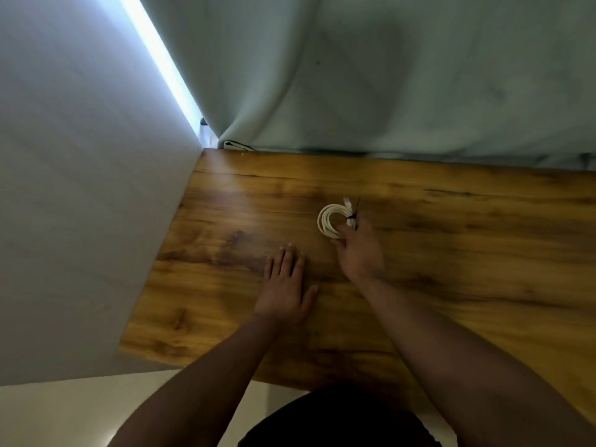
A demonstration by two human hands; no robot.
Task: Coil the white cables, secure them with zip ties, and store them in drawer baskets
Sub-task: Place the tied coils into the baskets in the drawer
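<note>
A white cable lies coiled in a small ring on the wooden table, bound on its right side by a black zip tie whose tail sticks up. My right hand has its fingertips closed on the coil's near right part, next to the tie. My left hand rests flat on the tabletop to the left of the coil, fingers spread, holding nothing. No drawer basket shows in this view.
A grey-green curtain hangs behind the table's far edge. A pale wall runs along the table's left edge. A dark plug or cable end peeks out under the curtain at the back left corner. Light floor shows below.
</note>
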